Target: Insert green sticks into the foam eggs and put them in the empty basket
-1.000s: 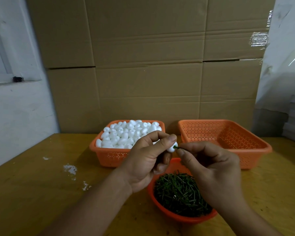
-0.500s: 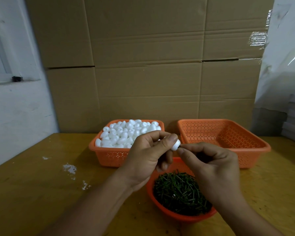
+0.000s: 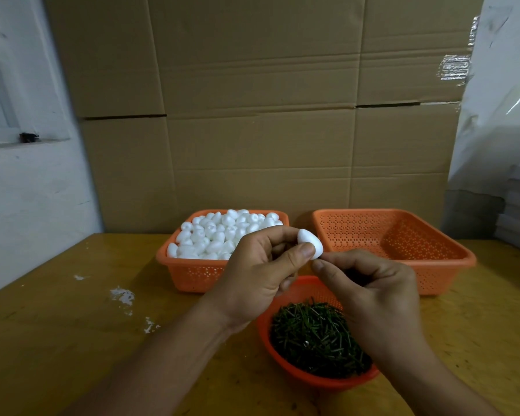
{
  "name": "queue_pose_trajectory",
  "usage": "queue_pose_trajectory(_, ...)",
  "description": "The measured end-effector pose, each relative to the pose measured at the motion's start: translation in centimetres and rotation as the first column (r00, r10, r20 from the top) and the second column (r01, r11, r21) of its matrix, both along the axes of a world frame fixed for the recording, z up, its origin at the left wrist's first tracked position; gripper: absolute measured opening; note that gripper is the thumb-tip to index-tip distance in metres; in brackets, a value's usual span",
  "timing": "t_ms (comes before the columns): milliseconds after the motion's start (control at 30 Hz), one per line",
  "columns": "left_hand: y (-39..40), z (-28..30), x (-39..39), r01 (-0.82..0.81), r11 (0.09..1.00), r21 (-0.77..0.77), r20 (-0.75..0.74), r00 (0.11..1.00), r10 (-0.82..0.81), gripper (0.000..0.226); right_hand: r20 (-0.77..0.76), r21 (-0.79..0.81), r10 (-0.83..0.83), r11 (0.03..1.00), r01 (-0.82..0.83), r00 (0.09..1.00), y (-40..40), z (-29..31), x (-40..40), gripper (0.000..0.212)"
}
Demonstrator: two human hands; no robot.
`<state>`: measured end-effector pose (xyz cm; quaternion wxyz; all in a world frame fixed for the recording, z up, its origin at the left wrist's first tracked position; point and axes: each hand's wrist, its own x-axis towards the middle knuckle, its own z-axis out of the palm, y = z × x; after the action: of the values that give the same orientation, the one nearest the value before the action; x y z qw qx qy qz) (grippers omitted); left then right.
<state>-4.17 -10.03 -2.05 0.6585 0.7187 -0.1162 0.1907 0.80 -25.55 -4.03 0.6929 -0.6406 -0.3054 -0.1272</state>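
We see the left hand holding a white foam egg, its grip a pinch with the thumb on the near side and fingers curled behind; the egg's narrow end points toward the right hand. The right hand's grip is pinched tight, thumb and index fingertips meeting right at the egg's tip; we can't tell whether a green stick sits between them, it is too small or hidden. Both hands are raised above the desk.

Just below the two grips sits a round orange bowl full of green sticks, partly covered by the right hand. Behind the left grip is an orange basket heaped with foam eggs. Behind and to the right of the right grip is the empty orange basket, its perforated floor showing; the two baskets stand side by side, a narrow gap between them.

Left of the left forearm we see white scuff marks on the yellow desk surface. Cardboard boxes are stacked behind the baskets, a white wall far left.
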Motion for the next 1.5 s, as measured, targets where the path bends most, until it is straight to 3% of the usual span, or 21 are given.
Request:
queue_pose_trajectory(367, -0.1, 0.5, -0.5, -0.036, 0.996, 0.076, 0.008, 0.999, 0.036, 0.013, -0.021, 0.047, 0.094, 0.995, -0.093, 0.995, 0.1, -0.3, -0.2, 0.011)
queue_pose_trajectory(633, -0.7, 0.4, -0.2, -0.081, 0.996, -0.039, -0.027, 0.996, 0.08, 0.041, -0.102, 0.071, 0.167, 0.985, -0.16, 0.981, 0.2, 0.1, 0.0, 0.009)
queue_pose_trajectory(733, -0.6, 0.0, 0.1, -0.111, 0.994, -0.006, -0.065, 0.992, 0.11, 0.046, -0.16, 0.065, 0.102, 0.994, -0.093, 0.982, -0.2, 0.8, 1.3, 0.005)
queue_pose_trajectory(867, -0.3, -0.9, 0.5, -0.163, 0.978, 0.133, -0.116, 0.977, 0.179, 0.017, -0.177, -0.119, -0.172, 0.981, 0.152, 0.969, -1.0, 1.5, 5.6, 0.016)
queue_pose_trajectory(1000, -0.3, -1.4, 0.6, -0.163, 0.962, 0.219, -0.156, 0.967, 0.199, 0.029, -0.05, -0.491, -0.396, 0.81, 0.322, 0.917, -1.7, 1.7, 10.9, 0.021)
queue_pose_trajectory(1133, -0.5, -1.4, 0.5, -0.126, 0.939, 0.319, -0.158, 0.97, 0.184, 0.041, 0.03, -0.812, -0.486, 0.497, 0.305, 0.873, -1.5, 2.0, 15.0, 0.053)
queue_pose_trajectory(1233, -0.6, -1.5, 0.2, -0.056, 0.919, 0.39, -0.17, 0.977, 0.132, 0.046, 0.054, -0.908, -0.498, 0.336, 0.25, 0.865, -0.7, 1.9, 17.0, 0.058)
queue_pose_trajectory(1500, -1.0, -1.5, -0.2, 0.068, 0.879, 0.472, -0.195, 0.98, 0.029, 0.048, 0.088, -0.978, -0.443, 0.13, 0.161, 0.892, 0.5, 1.6, 18.5, 0.068)
